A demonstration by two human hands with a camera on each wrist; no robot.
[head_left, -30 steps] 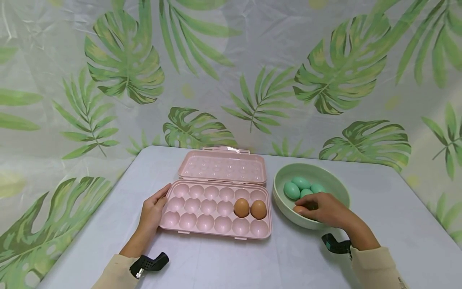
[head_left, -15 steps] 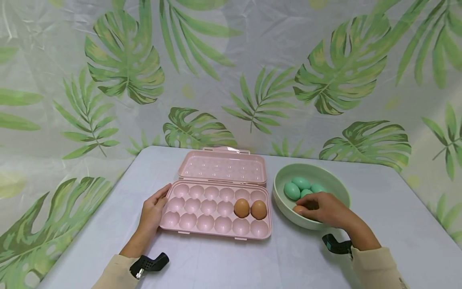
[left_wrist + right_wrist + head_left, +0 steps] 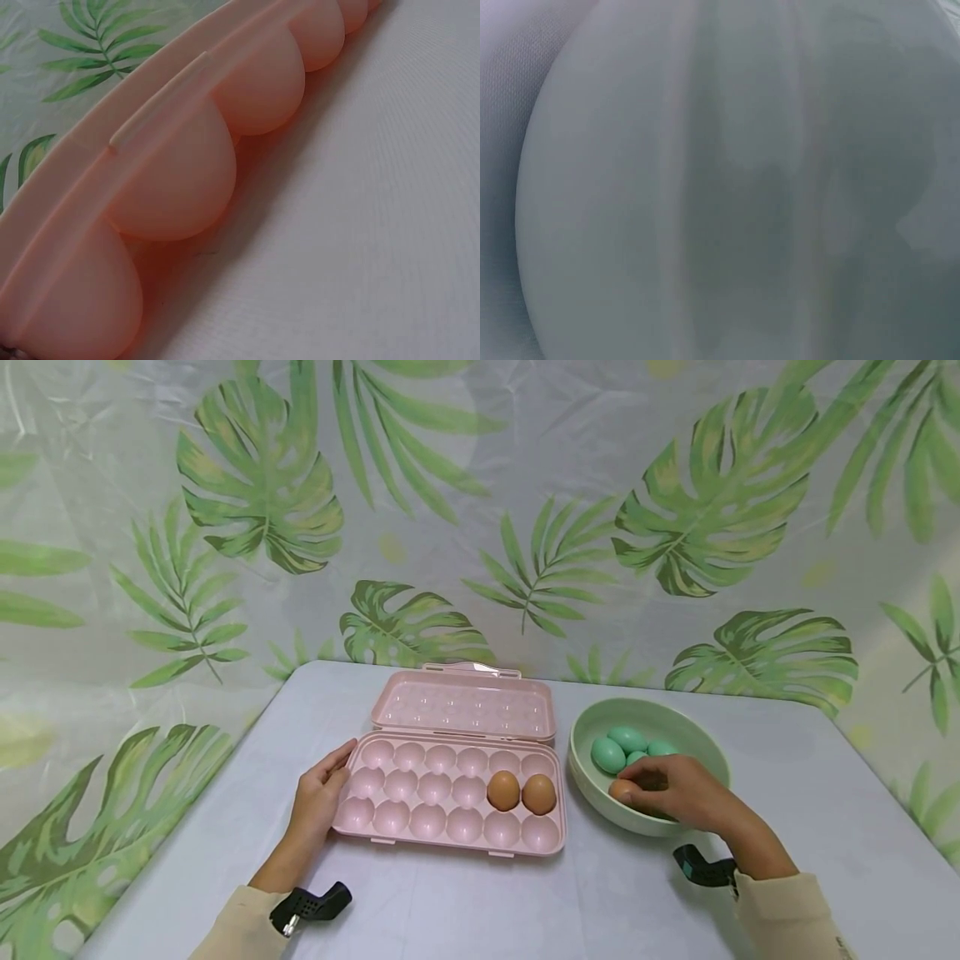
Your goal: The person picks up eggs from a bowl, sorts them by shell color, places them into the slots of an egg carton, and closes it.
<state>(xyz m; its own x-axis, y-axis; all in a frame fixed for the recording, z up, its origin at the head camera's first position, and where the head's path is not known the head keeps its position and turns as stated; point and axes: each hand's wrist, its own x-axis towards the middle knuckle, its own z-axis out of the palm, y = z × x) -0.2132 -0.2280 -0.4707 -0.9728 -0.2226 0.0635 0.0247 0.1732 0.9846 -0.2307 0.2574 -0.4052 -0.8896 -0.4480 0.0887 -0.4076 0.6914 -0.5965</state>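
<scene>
A pink plastic egg box (image 3: pixel 427 843) lies with its lid (image 3: pixel 465 702) folded back. Two brown eggs (image 3: pixel 503 791) (image 3: pixel 538 794) sit in the right end of its middle row. At the box's left end, my left hand (image 3: pixel 318 797) grips the rim. The left wrist view has only the underside cups (image 3: pixel 172 172), no fingers. Over the near side of a light green bowl (image 3: pixel 690 735), my right hand (image 3: pixel 686 793) pinches a brown egg (image 3: pixel 621 790), which it partly covers. Several green eggs (image 3: pixel 608 754) lie deeper in the bowl. The right wrist view is filled by the bowl's outer wall (image 3: pixel 600 210).
A white cloth (image 3: pixel 480 910) covers the table. Behind it hangs a leaf-patterned sheet (image 3: pixel 450 527). The bowl stands just right of the egg box, with a narrow strip of cloth between. Each wrist bears a black camera (image 3: pixel 311 906).
My right hand has risen very slightly at the brown egg, and a little more of the egg shows. The left hand and egg box stay put; the head view shifts a touch.
</scene>
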